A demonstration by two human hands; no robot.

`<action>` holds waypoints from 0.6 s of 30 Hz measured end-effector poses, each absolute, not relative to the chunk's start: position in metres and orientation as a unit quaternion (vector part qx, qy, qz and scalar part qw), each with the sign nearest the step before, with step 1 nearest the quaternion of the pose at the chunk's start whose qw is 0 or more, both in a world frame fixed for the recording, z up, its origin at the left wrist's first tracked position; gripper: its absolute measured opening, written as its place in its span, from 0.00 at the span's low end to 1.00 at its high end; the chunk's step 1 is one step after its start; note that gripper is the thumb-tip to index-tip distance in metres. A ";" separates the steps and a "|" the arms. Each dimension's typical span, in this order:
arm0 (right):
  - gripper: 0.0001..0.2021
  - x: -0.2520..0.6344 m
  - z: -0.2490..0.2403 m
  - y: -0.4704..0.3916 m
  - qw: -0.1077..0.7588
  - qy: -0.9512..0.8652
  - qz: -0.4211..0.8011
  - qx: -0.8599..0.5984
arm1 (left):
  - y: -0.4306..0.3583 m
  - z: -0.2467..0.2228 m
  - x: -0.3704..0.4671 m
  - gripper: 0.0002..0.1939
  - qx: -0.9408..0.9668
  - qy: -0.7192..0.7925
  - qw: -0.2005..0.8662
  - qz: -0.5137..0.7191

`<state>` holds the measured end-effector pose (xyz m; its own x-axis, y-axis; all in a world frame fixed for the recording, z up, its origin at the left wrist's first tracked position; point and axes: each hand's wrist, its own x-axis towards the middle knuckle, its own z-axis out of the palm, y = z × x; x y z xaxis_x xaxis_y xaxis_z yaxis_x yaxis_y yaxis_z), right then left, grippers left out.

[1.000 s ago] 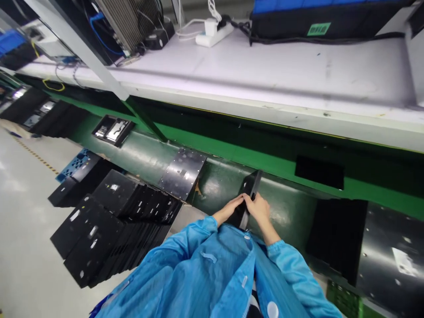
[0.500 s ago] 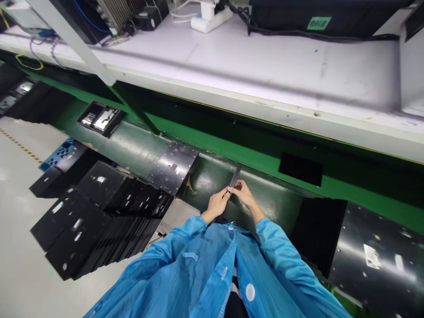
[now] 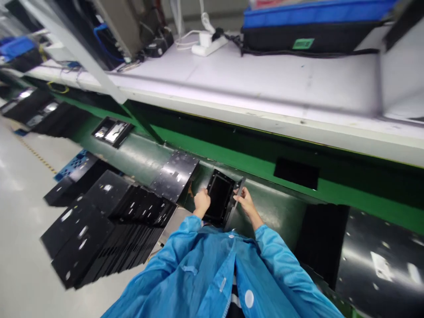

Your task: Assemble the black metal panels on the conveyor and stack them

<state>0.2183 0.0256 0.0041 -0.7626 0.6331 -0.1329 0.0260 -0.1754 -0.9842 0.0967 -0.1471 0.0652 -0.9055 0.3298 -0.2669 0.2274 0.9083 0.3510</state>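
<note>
1. As we look down over our blue smock (image 3: 212, 274), both our hands sit just below the middle of the frame, apart from each other, with a black tray (image 3: 219, 197) between them.
2. Our left hand (image 3: 201, 201) grips the tray's left edge, fingers curled around it.
3. Our right hand (image 3: 244, 201) pinches the tray's right edge, thumb and fingers closed on the rim.
4. We see the tray as a shallow black rectangle with a raised rim, its hollow face turned up toward us; it lies over the dark green conveyor belt (image 3: 278, 212), and we cannot tell whether it touches the belt.
5. Just left of the tray, a flat black metal plate (image 3: 175, 173) with small holes lies on the belt, near our left hand but not touching it.
6. Further toward the upper left, a black tray with shiny parts (image 3: 112, 131) rests on the same belt.
7. At the lower left, we see stacks of black plates (image 3: 99, 229) leaning in rows beside the belt, above the pale floor.
8. At the lower right, a large glossy black sheet (image 3: 380, 260) lies on the belt.
9. Across the top of the frame runs a white shelf (image 3: 281, 84), carrying a white power strip (image 3: 208, 44) with cables and a black and blue case (image 3: 308, 26).
</note>
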 end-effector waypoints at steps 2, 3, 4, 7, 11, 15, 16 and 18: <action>0.22 0.238 0.006 0.031 0.216 -0.616 0.700 -0.289 | -0.146 0.061 0.090 0.22 0.155 0.965 0.144 0.156; 0.22 0.248 0.006 0.033 0.220 -0.626 0.682 -0.308 | -0.147 0.061 0.087 0.22 0.161 0.965 0.136 0.157; 0.20 0.258 0.005 0.035 0.222 -0.638 0.656 -0.337 | -0.150 0.062 0.083 0.22 0.168 0.965 0.126 0.158; 0.14 0.289 -0.005 0.042 0.213 -0.657 0.553 -0.466 | -0.176 0.072 0.057 0.21 0.179 0.968 0.068 0.160; 0.15 0.322 -0.027 0.049 0.217 -0.607 0.464 -0.608 | -0.239 0.089 -0.026 0.20 0.145 0.970 -0.041 0.191; 0.16 0.319 -0.044 0.052 0.206 -0.581 0.453 -0.644 | -0.282 0.091 -0.117 0.18 0.091 0.961 -0.045 0.256; 0.16 0.314 -0.046 0.053 0.202 -0.581 0.454 -0.645 | -0.285 0.090 -0.134 0.18 0.081 0.958 -0.034 0.273; 0.15 0.302 -0.048 0.054 0.190 -0.587 0.454 -0.643 | -0.285 0.088 -0.155 0.15 0.067 0.953 -0.012 0.296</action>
